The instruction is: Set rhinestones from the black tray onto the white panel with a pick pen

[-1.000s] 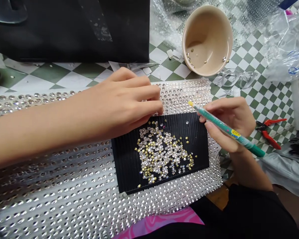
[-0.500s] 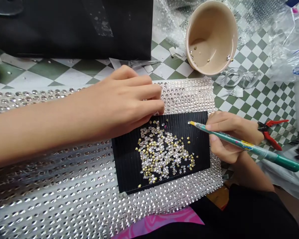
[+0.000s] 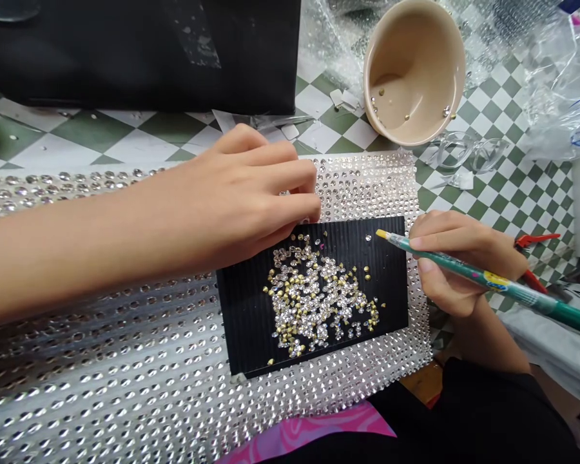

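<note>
Pinching a green pencil (image 3: 493, 280) in the right hand (image 3: 464, 261) (yellow label, lettering unreadable), yellow tip just over a black corrugated board (image 3: 251, 322) of loose rhinestones (image 3: 314, 296), slightly further right than earlier; resting the left hand (image 3: 256, 193), fingers together, at the board's top edge, on a rhinestone sheet (image 3: 125, 361).

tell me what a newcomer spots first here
A loose heap of clear and gold rhinestones sits mid-picture on a black ridged board, which lies on a wide sheet of silvery rhinestones in rows. To its right, the right hand holds a green pen with a yellow tip. A tipped beige bowl sits top right.
</note>
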### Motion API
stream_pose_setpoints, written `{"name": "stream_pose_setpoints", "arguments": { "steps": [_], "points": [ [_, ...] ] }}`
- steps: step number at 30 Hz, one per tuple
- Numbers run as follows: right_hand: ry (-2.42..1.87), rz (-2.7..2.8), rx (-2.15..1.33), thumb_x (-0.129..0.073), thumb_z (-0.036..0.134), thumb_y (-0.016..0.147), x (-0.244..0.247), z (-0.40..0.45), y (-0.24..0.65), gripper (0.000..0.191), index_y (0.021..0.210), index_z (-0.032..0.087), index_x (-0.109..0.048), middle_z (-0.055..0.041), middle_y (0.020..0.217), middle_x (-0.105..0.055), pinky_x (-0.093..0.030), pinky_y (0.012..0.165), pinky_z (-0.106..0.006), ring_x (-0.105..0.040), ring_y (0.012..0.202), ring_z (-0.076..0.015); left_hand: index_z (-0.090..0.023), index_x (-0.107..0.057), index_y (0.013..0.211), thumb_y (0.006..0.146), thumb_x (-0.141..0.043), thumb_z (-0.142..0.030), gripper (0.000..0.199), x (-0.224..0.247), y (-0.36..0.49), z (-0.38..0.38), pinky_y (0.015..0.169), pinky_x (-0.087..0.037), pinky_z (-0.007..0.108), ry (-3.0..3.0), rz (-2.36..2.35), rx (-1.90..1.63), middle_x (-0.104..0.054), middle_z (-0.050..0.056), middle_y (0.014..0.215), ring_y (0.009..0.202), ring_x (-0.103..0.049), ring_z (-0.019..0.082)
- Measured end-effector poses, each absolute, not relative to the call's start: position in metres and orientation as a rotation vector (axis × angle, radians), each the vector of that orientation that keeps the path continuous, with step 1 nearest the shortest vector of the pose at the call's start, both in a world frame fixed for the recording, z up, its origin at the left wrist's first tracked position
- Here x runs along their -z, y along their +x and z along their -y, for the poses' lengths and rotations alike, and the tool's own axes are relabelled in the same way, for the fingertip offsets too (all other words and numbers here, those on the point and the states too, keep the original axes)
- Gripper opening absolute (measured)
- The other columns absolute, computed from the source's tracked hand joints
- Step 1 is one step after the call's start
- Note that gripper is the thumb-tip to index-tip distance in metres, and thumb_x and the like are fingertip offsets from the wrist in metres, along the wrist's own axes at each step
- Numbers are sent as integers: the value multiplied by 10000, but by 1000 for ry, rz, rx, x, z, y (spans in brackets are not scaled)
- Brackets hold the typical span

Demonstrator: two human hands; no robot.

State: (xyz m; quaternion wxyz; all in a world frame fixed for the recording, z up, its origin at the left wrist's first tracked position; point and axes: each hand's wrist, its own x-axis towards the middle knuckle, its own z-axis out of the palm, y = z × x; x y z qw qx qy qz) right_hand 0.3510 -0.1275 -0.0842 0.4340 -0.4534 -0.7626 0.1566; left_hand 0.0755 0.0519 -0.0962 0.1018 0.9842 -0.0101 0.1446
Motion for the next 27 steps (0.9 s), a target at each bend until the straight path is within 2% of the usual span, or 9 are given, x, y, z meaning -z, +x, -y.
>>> {"name": "stream_pose_setpoints", "arguments": {
  "steps": [4, 9, 11, 14, 16, 19, 21, 23, 27],
  "points": [
    [-1185, 1773, -313, -763, 137, 875, 86, 127, 346, 375, 1231, 252, -787, -22, 882, -764, -619, 598, -308, -723, 758, -166, -243, -612, 1127, 1175, -182, -288, 435, 96, 78, -51, 868, -508, 413, 2923, 50, -445, -656, 5, 1015, 921, -637, 180],
    [-1233, 1567, -405, -787, 75, 896, 93, 125, 341, 400, 1249, 262, -803, -4, 961, -805, -643, 664, -306, -773, 762, -143, -245, -649, 1116, 1179, -155, -317, 503, 96, 79, -51, 917, -547, 441, 2910, 28, -398, -650, 3, 1030, 919, -642, 168],
    [-1256, 1563, -456, -788, 84, 916, 93, 126, 341, 370, 1232, 276, -813, -11, 1005, -802, -650, 658, -325, -775, 771, -154, -247, -675, 1134, 1179, -133, -340, 551, 95, 78, -51, 977, -549, 459, 2886, -9, -336, -638, 7, 1051, 952, -646, 165],
    [-1234, 1558, -511, -796, 141, 947, 91, 128, 339, 293, 1209, 268, -825, -14, 942, -783, -632, 594, -318, -760, 742, -160, -255, -700, 1152, 1175, -126, -377, 587, 95, 77, -51, 1066, -529, 487, 2805, -55, -260, -617, 7, 1062, 1053, -664, 178],
    [-1267, 1504, -537, -821, 133, 933, 89, 131, 337, 345, 1252, 262, -811, -12, 960, -799, -649, 601, -307, -773, 739, -157, -265, -699, 1151, 1173, -144, -393, 570, 95, 77, -51, 1102, -512, 495, 2754, -70, -247, -609, -2, 1063, 1111, -671, 184],
    [-1340, 1439, -552, -831, 67, 893, 88, 134, 335, 455, 1293, 282, -797, -12, 1106, -828, -681, 632, -288, -802, 771, -148, -268, -693, 1125, 1165, -153, -406, 559, 96, 79, -51, 1129, -492, 499, 2726, -93, -228, -593, -8, 1065, 1158, -667, 185],
    [-1324, 1455, -551, -816, 66, 892, 90, 135, 335, 427, 1263, 277, -813, -14, 1057, -834, -669, 604, -284, -796, 751, -151, -262, -693, 1109, 1159, -133, -407, 581, 96, 79, -51, 1138, -488, 508, 2726, -104, -196, -584, -4, 1068, 1179, -658, 188],
    [-1299, 1466, -524, -795, 97, 907, 95, 134, 336, 334, 1195, 262, -836, -9, 891, -812, -619, 521, -276, -758, 662, -149, -255, -695, 1108, 1155, -118, -406, 598, 95, 79, -51, 1134, -495, 521, 2730, -96, -188, -582, 4, 1063, 1170, -655, 193],
    [-1301, 1449, -422, -767, 127, 909, 103, 133, 335, 208, 1059, 243, -851, 15, 689, -720, -483, 369, -260, -640, 472, -125, -254, -682, 1115, 1160, -182, -366, 514, 96, 77, -52, 1071, -531, 520, 2749, -53, -266, -615, 14, 1046, 1056, -662, 197]
  ]
}}
